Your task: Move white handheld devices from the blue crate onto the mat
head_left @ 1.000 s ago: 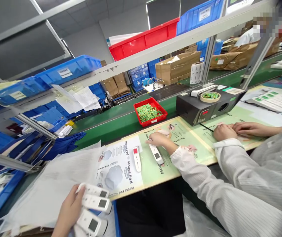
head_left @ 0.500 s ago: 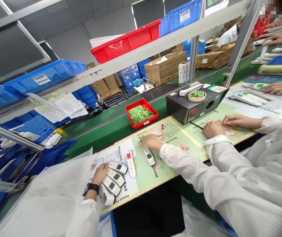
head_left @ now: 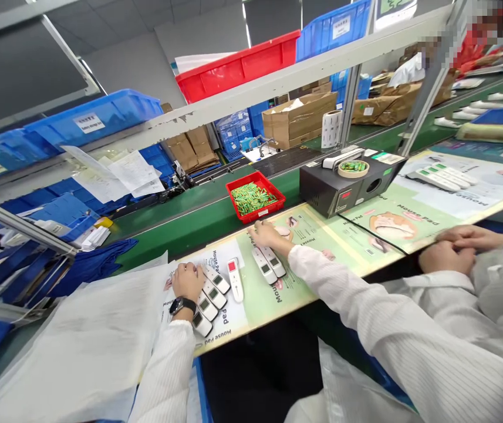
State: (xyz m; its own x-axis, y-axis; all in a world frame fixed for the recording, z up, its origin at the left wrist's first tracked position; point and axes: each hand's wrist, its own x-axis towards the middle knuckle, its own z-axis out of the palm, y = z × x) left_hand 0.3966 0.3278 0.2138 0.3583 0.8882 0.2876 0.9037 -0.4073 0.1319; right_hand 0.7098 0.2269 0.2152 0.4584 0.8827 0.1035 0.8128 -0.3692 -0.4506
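My left hand point(head_left: 187, 281), with a black watch on the wrist, lies curled over the top ends of several white handheld devices point(head_left: 211, 295) with small grey screens, fanned out on a printed mouse-pad mat point(head_left: 251, 302). My right hand point(head_left: 266, 235) reaches forward, its fingers flat on the far ends of two more white devices point(head_left: 269, 264) lying side by side on the mat. Between both groups lies a single white device with a red patch point(head_left: 234, 279).
A red tray of green batteries point(head_left: 255, 200) sits on the green belt point(head_left: 181, 226). A black box tester point(head_left: 345, 182) stands to its right. A co-worker's clasped hands point(head_left: 453, 247) rest at the table edge. White foam sheets point(head_left: 84, 341) lie left. Blue bins point(head_left: 93, 120) line the shelf.
My left hand carried the white devices from my lap side up onto the mat and set them down there. A second device now lies under my right hand. The co-worker's hands pulled back.
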